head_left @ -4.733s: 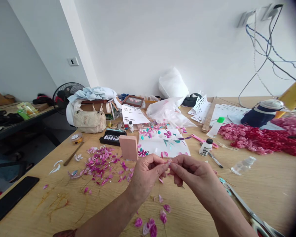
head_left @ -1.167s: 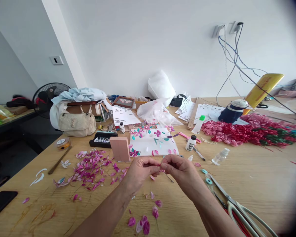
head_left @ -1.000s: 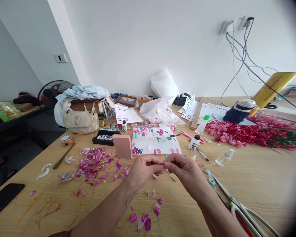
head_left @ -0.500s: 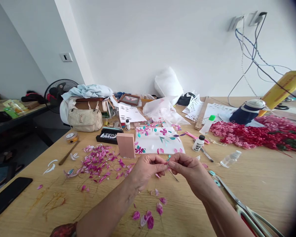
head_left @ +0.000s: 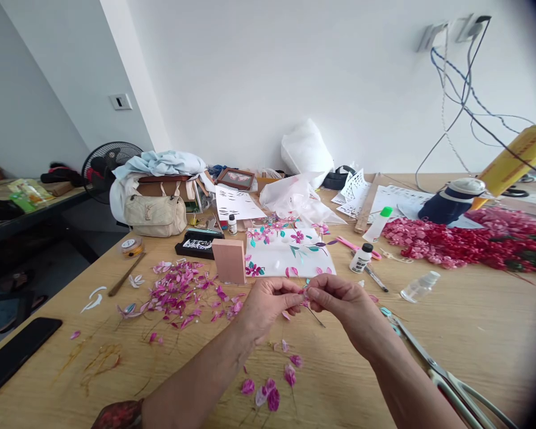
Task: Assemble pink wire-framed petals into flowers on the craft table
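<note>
My left hand (head_left: pixel 272 304) and my right hand (head_left: pixel 335 296) meet above the middle of the table, thumbs and forefingers pinched together. Between the fingertips shows a bit of a small pink petal (head_left: pixel 304 293); most of it is hidden by the fingers. A thin dark stem (head_left: pixel 315 317) slants down and right beneath them; whether it joins the petal I cannot tell. Several loose magenta petals (head_left: pixel 273 398) on wires lie nearer to me, below the hands. Just beyond the fingers is a white sheet (head_left: pixel 286 253) decorated with pink flowers and teal leaves.
Left of my hands spreads a heap of pink petals (head_left: pixel 183 286), beside a wooden block (head_left: pixel 230 261). Large scissors (head_left: pixel 433 364) lie at the right, near a clear spray bottle (head_left: pixel 420 287). A white bottle (head_left: pixel 361 258), pink flower bunches (head_left: pixel 451 241) and a phone (head_left: pixel 20 354) edge the workspace.
Both hands keep their pinch at nearly the same place, with only slight finger movement. The whole view has shifted a little; the things on the table stay put.
</note>
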Motion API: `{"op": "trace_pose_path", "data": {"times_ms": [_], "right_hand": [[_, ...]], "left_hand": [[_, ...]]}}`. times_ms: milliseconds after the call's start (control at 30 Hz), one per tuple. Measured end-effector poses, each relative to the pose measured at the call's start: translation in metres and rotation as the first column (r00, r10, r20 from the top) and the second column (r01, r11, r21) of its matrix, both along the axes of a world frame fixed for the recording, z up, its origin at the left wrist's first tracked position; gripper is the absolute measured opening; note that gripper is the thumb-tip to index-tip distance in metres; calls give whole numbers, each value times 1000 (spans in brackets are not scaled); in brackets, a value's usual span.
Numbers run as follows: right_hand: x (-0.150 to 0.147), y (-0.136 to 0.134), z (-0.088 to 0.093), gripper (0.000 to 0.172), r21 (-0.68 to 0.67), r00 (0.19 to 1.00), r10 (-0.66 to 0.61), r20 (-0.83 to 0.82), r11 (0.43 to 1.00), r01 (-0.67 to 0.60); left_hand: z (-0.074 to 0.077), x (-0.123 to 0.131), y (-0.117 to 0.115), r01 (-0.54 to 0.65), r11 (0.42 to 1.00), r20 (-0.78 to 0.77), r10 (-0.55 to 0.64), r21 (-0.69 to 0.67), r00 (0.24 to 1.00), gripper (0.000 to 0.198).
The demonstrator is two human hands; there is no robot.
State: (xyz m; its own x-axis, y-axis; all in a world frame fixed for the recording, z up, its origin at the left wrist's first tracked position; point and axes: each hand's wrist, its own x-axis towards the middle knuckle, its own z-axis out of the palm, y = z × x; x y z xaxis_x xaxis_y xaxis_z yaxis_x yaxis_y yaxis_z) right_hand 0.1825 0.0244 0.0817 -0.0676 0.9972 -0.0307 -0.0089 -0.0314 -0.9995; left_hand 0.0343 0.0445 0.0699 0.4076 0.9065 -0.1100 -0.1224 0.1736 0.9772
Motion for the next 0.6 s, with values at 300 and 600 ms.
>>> {"op": "trace_pose_path", "data": {"times_ms": [300, 600], "right_hand": [[-1, -2, 6, 21, 22, 985, 31, 167, 999, -35], [-2, -1, -1, 21, 98, 961, -23, 275, 995, -5]], "left_hand": [[4, 0, -2, -12, 1000, -32, 11, -8, 999, 26], [3, 0, -1, 9, 1000, -36, -9, -19, 999, 22]]}}
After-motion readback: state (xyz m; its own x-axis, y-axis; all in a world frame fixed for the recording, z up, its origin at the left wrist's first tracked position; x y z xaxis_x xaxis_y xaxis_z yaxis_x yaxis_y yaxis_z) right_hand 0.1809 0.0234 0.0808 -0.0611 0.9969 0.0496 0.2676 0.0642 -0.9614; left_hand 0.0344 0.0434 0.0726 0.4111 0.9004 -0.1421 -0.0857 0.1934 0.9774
